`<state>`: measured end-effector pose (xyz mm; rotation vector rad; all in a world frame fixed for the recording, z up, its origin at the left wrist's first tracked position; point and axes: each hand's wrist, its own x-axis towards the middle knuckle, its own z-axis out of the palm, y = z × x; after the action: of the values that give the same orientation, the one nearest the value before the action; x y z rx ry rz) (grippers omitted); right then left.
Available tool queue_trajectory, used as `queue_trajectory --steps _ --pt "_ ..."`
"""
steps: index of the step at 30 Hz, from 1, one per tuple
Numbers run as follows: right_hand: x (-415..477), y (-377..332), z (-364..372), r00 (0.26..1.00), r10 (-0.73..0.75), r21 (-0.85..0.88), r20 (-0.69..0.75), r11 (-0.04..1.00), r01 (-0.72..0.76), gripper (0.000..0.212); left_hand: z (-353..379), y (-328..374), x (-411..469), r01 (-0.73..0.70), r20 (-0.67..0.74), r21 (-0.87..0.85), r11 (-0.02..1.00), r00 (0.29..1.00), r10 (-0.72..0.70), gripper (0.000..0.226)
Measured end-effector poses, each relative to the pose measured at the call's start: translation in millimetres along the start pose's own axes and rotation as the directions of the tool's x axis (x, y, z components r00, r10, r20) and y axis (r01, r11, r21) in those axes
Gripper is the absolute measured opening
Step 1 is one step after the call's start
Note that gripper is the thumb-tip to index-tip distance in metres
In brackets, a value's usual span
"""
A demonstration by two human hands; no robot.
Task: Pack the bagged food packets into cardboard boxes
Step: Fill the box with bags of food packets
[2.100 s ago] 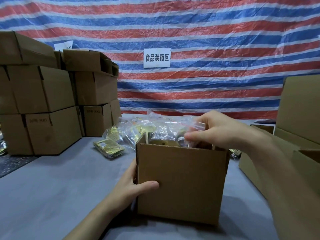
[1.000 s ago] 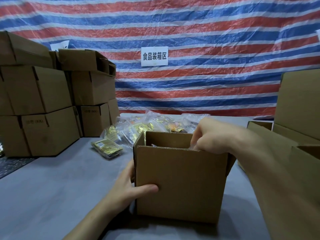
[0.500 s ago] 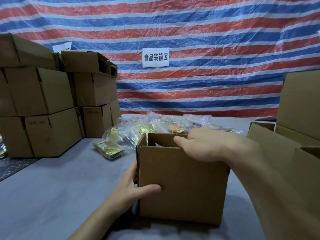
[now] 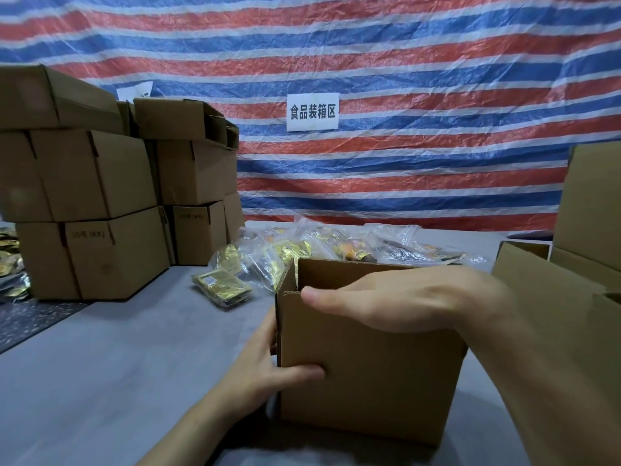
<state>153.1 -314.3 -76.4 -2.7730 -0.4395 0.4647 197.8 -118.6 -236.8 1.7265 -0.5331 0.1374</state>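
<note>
Grips one open box [image 4: 369, 381] on the counter [image 4: 117, 348] by its near-left corner with the left hand [image 4: 265, 371]. Drapes the right hand [image 4: 403, 297] over the near rim, fingers hidden inside, grasp impossible to tell. Just beyond the far rim, nearer the right hand: pile of bagged packets [image 4: 336, 245], spread left to right. One stray packet [image 4: 221, 285] at its left; at least six stacked boxes [image 4: 100, 183] far left.

Facing you: a wrinkled tarpaulin [image 4: 420, 55] in 3 colours — red, blue and white stripes — filling the back. A white sign [image 4: 313, 112] with 5 black Chinese characters is fixed to it; a 2nd white sheet [image 4: 134, 91], partly hidden, sits further left. Your grey tabletop [image 4: 117, 364] meets a dark speckled surface [image 4: 30, 319] at your left edge.
</note>
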Motion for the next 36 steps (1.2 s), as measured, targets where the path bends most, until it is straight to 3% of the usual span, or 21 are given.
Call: queue_trajectory --steps 5,10,15,18,20,22,25,27,31,36 --pt "5.8 -3.4 2.6 0.995 0.091 -0.125 -0.035 0.988 -0.095 0.083 0.9 2.3 -0.1 -0.002 0.032 -0.016 1.000 0.999 0.002 0.083" --pt "4.0 -1.2 1.6 0.999 -0.045 -0.072 -0.020 0.996 0.043 0.056 1.1 -0.6 1.2 0.040 0.033 -0.069 0.997 0.999 -0.038 0.084" --pt "7.7 0.3 -0.2 1.000 -0.023 -0.083 -0.001 0.996 0.022 0.083 0.3 -2.3 2.6 0.029 0.036 -0.065 0.997 0.999 -0.027 0.083" --pt "3.5 7.1 -9.4 0.979 -0.118 0.015 -0.164 0.992 0.123 0.093 -0.7 -3.4 3.5 0.021 -0.013 -0.067 0.998 1.000 -0.022 0.083" --pt "2.7 17.4 -20.0 0.910 -0.196 0.159 -0.365 0.950 0.268 0.081 -4.6 -4.6 5.8 0.027 -0.025 -0.115 0.993 0.999 -0.030 0.083" --pt "3.2 30.4 -30.6 0.763 -0.190 0.250 -0.618 0.873 0.420 0.063 -10.8 -6.2 8.5 0.031 -0.064 -0.181 0.983 0.997 -0.043 0.085" --pt "16.3 60.2 -37.7 0.502 -0.003 0.295 -0.865 0.806 0.513 0.048 -19.4 -11.2 12.2 0.021 -0.148 -0.300 0.954 0.987 -0.069 0.086" --pt "35.2 81.1 -34.9 0.445 0.158 0.370 -0.882 0.815 0.445 0.038 -22.9 -14.2 13.3 0.016 -0.182 -0.353 0.936 0.979 -0.086 0.088" --pt "86.4 132.3 -4.2 0.567 0.345 0.474 -0.748 0.876 0.093 0.012 -29.4 -18.7 15.8 -0.013 -0.287 -0.344 0.939 0.953 -0.092 0.089" --pt "125.9 163.3 52.3 0.778 0.275 0.473 -0.564 0.881 0.031 0.029 -33.5 -23.5 19.2 -0.042 -0.408 -0.341 0.939 0.907 -0.108 0.070"
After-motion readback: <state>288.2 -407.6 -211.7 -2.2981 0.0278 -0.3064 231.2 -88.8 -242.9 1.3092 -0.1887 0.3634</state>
